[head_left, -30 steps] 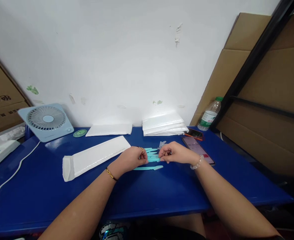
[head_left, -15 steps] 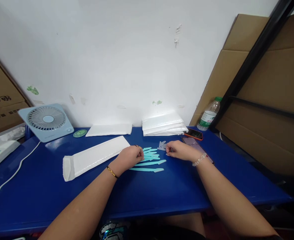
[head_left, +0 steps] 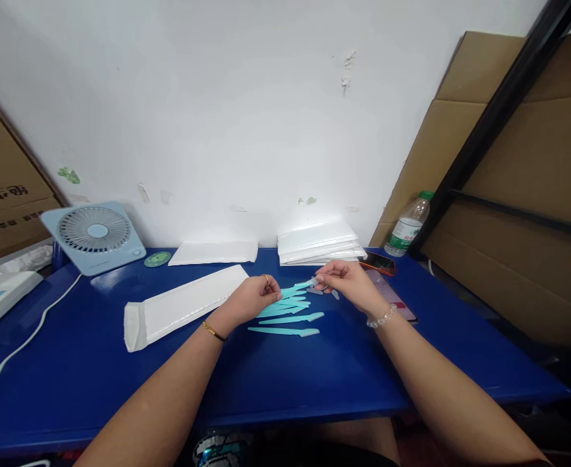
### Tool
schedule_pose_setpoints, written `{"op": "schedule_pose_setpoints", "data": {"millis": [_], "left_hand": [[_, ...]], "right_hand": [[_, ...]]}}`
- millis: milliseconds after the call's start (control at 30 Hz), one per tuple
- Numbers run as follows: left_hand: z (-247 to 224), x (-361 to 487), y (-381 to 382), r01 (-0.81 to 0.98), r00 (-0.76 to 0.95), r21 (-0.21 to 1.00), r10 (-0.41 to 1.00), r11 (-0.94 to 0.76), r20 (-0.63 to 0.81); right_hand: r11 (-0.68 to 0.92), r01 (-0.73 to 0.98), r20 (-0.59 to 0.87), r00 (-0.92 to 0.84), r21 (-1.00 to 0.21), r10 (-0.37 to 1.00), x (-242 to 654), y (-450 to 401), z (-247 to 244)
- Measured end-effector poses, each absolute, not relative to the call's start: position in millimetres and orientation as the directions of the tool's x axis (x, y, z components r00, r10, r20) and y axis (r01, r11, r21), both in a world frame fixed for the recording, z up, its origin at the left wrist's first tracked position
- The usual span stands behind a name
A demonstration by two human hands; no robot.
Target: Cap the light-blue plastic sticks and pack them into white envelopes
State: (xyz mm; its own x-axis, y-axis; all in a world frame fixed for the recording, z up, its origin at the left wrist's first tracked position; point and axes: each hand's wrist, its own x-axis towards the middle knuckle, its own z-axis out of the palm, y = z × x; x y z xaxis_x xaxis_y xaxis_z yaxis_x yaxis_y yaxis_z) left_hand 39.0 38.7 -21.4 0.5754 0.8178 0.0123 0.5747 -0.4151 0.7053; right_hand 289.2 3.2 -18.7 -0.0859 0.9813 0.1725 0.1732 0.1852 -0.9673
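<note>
My left hand [head_left: 252, 301] pinches the handle of a turquoise eyebrow razor [head_left: 301, 286], its blade end pointing right. At that end, my right hand [head_left: 347, 285] holds a small clear blade cover [head_left: 314, 281] between thumb and fingers; how far it sits over the blade I cannot tell. Several more razors [head_left: 290, 305] lie fanned out beneath the left hand. Two razors lie apart, one nearer [head_left: 285, 331] and one just behind it [head_left: 292, 319]. A few loose clear covers [head_left: 334, 294] rest on the table under the right fingers, partly hidden.
On the blue table [head_left: 314, 383] a white padded mailer [head_left: 188, 305] lies left of my hands. Another mailer [head_left: 212, 252] and a stack of mailers [head_left: 317, 243] are by the wall. A fan [head_left: 95, 233] stands left; phones [head_left: 380, 262] and a bottle [head_left: 408, 226] are right.
My left hand has lifted a razor slightly off the pile. My right hand has moved up from the loose covers, bringing one to the razor's blade end.
</note>
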Motion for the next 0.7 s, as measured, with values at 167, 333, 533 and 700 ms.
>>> {"op": "schedule_pose_setpoints", "data": {"millis": [167,333,533,700], "left_hand": [[-20.7,39.1,37.4,0.551,0.594,0.726,0.804,-0.411,0.004],[-17.1,40.3,31.9,0.543,0.659,0.738,0.748,-0.4,-0.08],[-21.1,43.2,29.7,0.645,0.663,0.54,0.748,-0.541,-0.042],[-25.1,45.7,31.2,0.72,0.639,0.319,0.768,-0.616,0.038]], "right_hand": [[0.182,0.153,0.16,-0.146,-0.971,0.976,279.9,4.2,-27.6],[0.152,0.224,0.086,-0.28,-0.963,0.956,278.7,0.9,-24.4],[0.171,0.642,0.124,-0.117,-0.748,0.985,308.4,1.0,-9.2],[0.056,0.902,0.071,-0.029,-0.429,0.997,322.7,9.7,-20.1]]}}
